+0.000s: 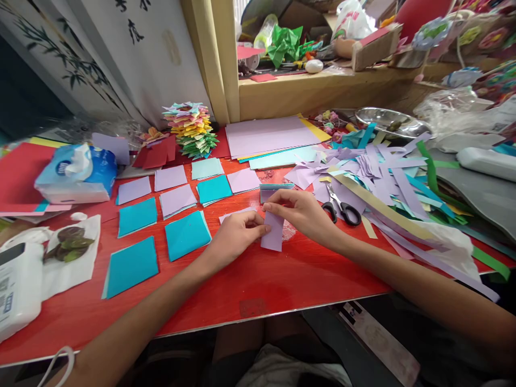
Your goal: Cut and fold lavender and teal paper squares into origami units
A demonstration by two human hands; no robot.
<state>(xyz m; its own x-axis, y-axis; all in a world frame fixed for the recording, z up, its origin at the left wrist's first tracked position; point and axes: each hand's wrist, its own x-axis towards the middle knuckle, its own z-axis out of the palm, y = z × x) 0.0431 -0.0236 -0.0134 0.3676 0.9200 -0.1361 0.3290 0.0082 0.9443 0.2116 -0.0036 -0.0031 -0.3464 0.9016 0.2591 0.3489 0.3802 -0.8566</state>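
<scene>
Over the red table (226, 295) my left hand (244, 231) pinches the left edge of a narrow lilac paper piece (273, 234). My right hand (296, 212) grips the top of the same piece, thumb and fingers together. Just behind my right hand lies a small folded blue-grey paper strip (276, 186). A lilac sheet (234, 213) shows partly behind my left hand. To the left sit several stacks of square paper, among them a teal stack (187, 235) and a lilac stack (178, 200). Black-handled scissors (341, 207) rest open to the right of my right hand.
Lilac, green and teal paper offcuts (379, 172) heap at the right. Large lilac sheets (270, 137) lie at the back beside a tower of folded coloured paper (191, 129). A tissue pack (76, 173) and a white device (20, 290) stand at the left.
</scene>
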